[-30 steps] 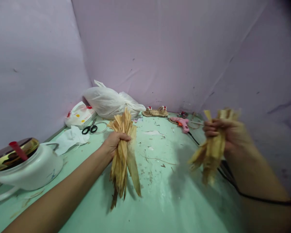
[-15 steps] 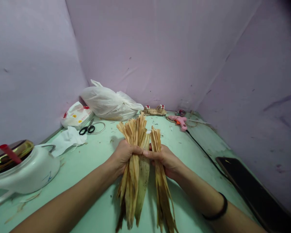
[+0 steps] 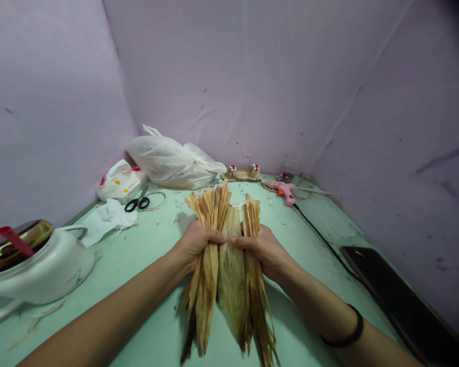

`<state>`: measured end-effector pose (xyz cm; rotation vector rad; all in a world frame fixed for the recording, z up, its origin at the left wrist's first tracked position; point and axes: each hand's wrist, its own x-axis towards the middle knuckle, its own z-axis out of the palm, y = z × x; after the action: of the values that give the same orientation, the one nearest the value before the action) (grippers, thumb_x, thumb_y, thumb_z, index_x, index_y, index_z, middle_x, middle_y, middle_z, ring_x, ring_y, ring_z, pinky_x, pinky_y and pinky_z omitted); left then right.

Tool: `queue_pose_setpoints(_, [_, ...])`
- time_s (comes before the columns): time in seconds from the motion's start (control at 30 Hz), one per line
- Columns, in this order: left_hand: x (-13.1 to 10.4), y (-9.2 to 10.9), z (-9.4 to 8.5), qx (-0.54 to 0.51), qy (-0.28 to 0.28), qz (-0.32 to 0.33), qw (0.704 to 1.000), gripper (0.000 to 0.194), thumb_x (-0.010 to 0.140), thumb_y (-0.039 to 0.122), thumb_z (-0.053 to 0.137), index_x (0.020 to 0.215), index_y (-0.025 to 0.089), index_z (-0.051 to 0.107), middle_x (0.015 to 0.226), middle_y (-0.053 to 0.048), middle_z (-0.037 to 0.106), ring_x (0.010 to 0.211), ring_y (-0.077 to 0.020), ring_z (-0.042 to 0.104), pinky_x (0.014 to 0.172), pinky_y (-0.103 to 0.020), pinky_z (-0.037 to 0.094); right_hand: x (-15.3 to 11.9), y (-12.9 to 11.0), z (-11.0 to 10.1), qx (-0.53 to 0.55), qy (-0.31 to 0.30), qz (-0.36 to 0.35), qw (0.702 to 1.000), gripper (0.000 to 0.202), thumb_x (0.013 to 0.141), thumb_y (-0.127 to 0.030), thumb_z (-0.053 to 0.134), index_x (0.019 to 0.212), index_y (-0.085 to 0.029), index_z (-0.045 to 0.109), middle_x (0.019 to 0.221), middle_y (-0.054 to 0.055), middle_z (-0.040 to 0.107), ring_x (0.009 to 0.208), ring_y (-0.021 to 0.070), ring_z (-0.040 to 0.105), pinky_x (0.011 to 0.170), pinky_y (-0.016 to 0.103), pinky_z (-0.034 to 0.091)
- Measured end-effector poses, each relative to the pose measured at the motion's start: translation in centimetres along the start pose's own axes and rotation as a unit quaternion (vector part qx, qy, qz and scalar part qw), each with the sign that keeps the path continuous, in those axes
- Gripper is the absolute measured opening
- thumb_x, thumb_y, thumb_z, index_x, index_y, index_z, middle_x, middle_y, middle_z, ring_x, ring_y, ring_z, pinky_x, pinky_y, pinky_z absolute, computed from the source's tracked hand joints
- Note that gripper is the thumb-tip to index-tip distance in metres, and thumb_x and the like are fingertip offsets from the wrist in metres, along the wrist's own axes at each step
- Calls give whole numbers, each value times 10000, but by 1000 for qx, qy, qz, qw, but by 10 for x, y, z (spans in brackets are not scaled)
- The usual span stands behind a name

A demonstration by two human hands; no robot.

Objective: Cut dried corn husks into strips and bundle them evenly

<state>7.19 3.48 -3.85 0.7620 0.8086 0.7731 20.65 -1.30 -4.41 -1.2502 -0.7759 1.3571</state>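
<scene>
Dried corn husks fan out in front of me over the pale green table. My left hand is closed around the thicker bundle of husks, its thumb lying across the front. My right hand grips a thinner bundle of husks. Between the two bundles a broad, greenish, speckled husk stands spread flat, with both thumb tips at its upper part. The fingers behind the husks are mostly hidden. The husks' lower ends hang toward me, pointed and ragged.
Black-handled scissors, a metal ring, a tissue pack and a white plastic bag sit at back left. A white pot stands left. A pink glue gun trails its cord toward a dark phone-like slab at right.
The broad husk has shifted right and now shows its full width. My right hand with its thinner bundle has moved slightly right, and the thumbs have drawn apart.
</scene>
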Motion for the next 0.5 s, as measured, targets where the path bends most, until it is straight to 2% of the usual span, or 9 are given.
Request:
queue_pose_setpoints(0.07, [-1,0,0,8,-8,5,1000,400,420,7,627,814,78,628,650,-63,659,570,-210,621,624,-388,530,0,2,0,-8,2,-7,1000,356,460,-148,672,813,-123,641,714,46,685,654,201,619,642,320,492])
queue_pose_setpoints(0.17, [-1,-1,0,33,11,15,999,436,419,20,625,851,72,633,616,-45,643,583,-234,627,622,-409,529,1,2,-2,-24,8,-11,1000,335,471,-130,636,806,-121,641,709,38,678,645,194,611,622,308,486])
queue_pose_setpoints(0.33, [-1,-2,0,59,17,11,998,411,402,36,620,811,71,634,578,-27,618,566,-236,618,581,-386,521,1,3,1,-57,23,-15,998,271,466,-106,578,730,-122,632,643,14,647,596,175,582,553,279,467])
queue_pose_setpoints(0.5, [-2,-4,1,67,13,12,998,407,399,35,610,802,85,639,552,-11,600,558,-218,610,553,-343,507,2,9,5,-68,84,-40,993,284,475,-112,585,752,-128,644,682,11,653,611,163,583,559,263,477])
